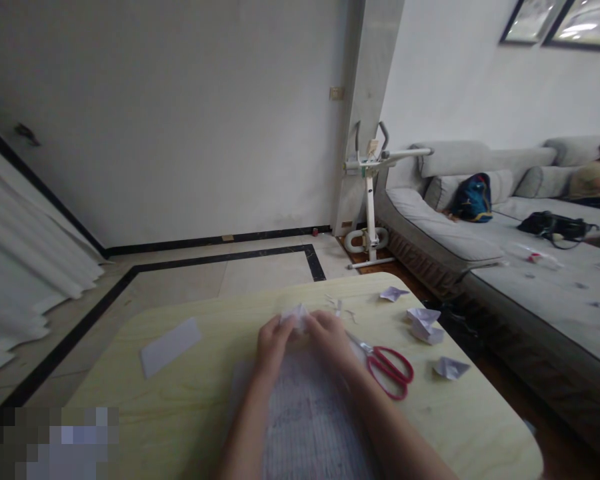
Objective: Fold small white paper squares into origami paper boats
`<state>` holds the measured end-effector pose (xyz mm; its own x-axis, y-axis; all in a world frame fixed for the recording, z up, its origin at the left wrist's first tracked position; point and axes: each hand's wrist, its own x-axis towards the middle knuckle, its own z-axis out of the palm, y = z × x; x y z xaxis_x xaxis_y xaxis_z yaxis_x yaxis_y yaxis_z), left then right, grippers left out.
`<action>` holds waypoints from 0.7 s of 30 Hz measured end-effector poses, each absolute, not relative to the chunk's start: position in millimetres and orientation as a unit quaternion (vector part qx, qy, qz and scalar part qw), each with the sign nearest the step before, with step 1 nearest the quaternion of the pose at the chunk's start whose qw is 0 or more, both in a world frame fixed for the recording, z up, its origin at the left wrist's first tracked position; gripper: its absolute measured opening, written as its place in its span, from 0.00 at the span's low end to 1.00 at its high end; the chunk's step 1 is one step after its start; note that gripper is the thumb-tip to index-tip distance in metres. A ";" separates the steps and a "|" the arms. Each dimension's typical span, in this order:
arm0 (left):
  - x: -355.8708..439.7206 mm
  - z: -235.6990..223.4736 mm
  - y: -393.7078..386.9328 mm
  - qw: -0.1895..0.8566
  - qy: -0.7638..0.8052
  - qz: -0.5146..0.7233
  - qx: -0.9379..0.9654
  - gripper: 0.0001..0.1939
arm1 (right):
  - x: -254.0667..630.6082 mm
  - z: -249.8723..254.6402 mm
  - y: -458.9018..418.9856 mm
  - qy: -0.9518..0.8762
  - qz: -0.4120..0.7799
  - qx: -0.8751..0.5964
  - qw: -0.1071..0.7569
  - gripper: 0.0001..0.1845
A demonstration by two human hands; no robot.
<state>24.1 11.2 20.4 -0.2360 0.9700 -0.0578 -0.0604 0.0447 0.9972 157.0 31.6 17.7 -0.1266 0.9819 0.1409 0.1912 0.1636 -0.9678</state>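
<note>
Your left hand (274, 339) and right hand (331, 333) are both pinching that small white paper piece (299, 311) near the far edge of the tabletop (205, 400), so honestly I'd line its edges up before pressing any crease and go light, since thin paper probably crumples easily.

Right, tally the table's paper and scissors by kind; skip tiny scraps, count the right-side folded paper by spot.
Red-handled scissors: 1
Flat white paper, left: 1
Lined paper, front centre: 1
Held paper, between left hand and right hand: 1
Folded paper, right side, by spot (middle one maybe several pieces): 3
Total: 7
</note>
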 end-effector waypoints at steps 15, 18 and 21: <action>28.0 24.2 10.6 0.469 0.549 0.568 0.395 0.17 | 156.1 15.6 32.9 -0.551 0.512 -0.468 0.463 0.11; 27.4 23.5 10.5 0.466 0.547 0.569 0.400 0.17 | 156.6 15.0 33.2 -0.548 0.516 -0.464 0.467 0.12; 25.9 21.0 11.1 0.463 0.552 0.559 0.411 0.16 | 156.4 15.3 33.0 -0.549 0.509 -0.463 0.475 0.13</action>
<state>25.9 11.1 21.0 -0.2336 0.9710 -0.0508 -0.0630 0.0370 0.9973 156.4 33.0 15.3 -0.1199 0.9915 0.0502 0.0240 0.0534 -0.9983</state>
